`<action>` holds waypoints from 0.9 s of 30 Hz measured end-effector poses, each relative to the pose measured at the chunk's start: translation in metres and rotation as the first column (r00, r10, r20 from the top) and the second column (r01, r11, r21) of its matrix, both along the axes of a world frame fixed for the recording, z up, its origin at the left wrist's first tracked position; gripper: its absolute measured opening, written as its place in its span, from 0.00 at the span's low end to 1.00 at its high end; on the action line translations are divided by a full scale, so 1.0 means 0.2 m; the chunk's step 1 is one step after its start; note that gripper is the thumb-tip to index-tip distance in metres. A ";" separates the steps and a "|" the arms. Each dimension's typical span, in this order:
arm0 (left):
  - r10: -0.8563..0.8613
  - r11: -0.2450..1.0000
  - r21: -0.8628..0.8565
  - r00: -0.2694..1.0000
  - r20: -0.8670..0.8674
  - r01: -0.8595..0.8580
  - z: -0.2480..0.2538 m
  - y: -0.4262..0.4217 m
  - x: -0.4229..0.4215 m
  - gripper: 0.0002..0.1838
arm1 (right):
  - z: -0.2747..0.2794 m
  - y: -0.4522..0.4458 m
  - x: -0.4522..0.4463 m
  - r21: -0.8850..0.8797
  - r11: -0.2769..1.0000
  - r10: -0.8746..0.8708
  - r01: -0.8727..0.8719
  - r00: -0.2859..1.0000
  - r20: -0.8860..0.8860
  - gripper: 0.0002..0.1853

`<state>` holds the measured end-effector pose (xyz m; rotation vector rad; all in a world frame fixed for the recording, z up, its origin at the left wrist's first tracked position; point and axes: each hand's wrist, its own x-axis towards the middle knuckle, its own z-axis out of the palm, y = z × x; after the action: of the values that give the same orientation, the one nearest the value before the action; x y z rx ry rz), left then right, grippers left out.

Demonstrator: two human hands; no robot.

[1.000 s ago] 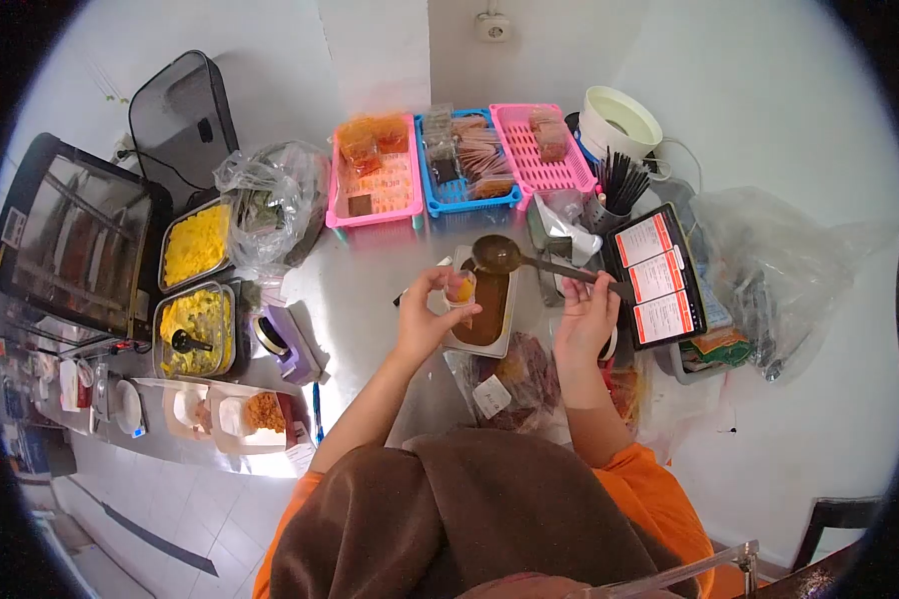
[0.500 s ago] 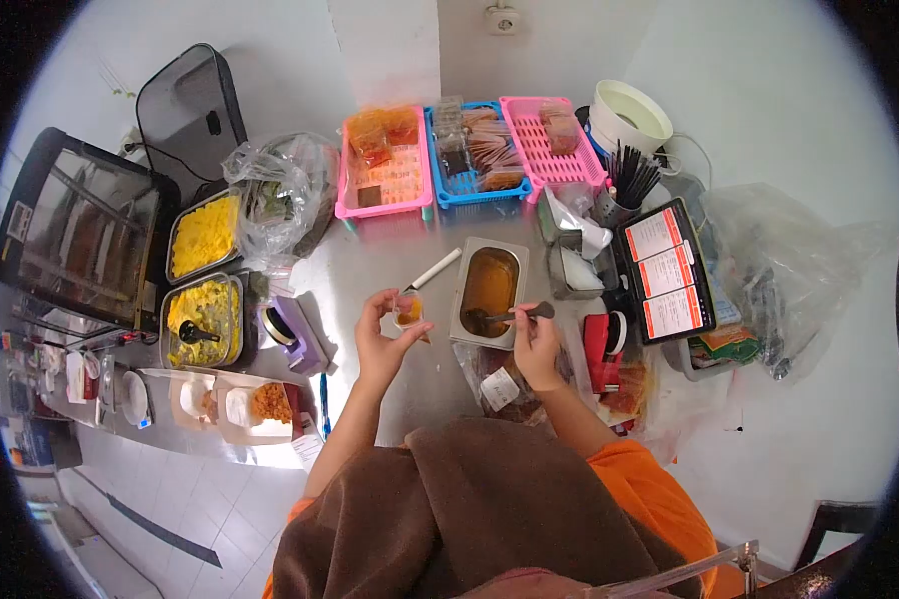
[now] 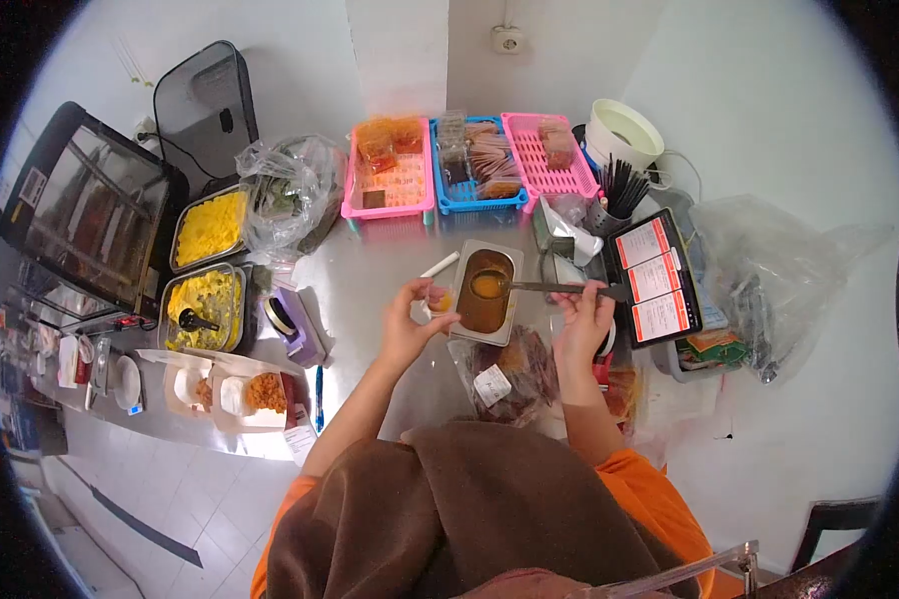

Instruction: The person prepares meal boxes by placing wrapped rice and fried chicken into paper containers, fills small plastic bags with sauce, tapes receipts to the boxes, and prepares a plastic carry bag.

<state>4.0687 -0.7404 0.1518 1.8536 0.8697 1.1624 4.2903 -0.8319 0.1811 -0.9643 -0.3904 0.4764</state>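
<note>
My left hand [image 3: 407, 326] is closed around a small clear cup [image 3: 440, 300] with orange-yellow sauce in it, just left of a metal pan [image 3: 510, 321]. Brown-orange sauce [image 3: 484, 317] lies in the pan. With the fingers of my right hand [image 3: 583, 324] I grip the dark handle of a ladle [image 3: 544, 288]. Its round bowl is over the pan and carries sauce; whether it touches the sauce below, I cannot tell. A white stick-like handle [image 3: 440, 264] lies behind the cup. A labelled plastic bag of dark contents [image 3: 509, 379] rests between my forearms.
Pink [image 3: 387, 213] and blue baskets [image 3: 479, 208] of packets line the back. To the right stand a tablet [image 3: 659, 275] and a plastic bag [image 3: 769, 270]. At left are trays of yellow food [image 3: 208, 228], a purple tape dispenser [image 3: 295, 324] and a box with fried food [image 3: 255, 419].
My right hand has moved right and slid toward the ladle's handle end; the ladle's bowl has risen into sight with sauce in it. My left hand has brought the cup right, closer to the pan.
</note>
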 end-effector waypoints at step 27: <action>-0.063 0.998 -0.002 0.992 0.111 0.064 0.13 -0.10 0.16 0.34 | 0.32 -0.26 -0.17 0.272 0.898 -0.153 -0.346 0.334 0.930 0.08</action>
<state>4.1015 -0.7610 0.1784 1.7810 0.7456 1.2104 4.2556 -0.8848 0.2455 -0.6711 -1.6072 -0.1668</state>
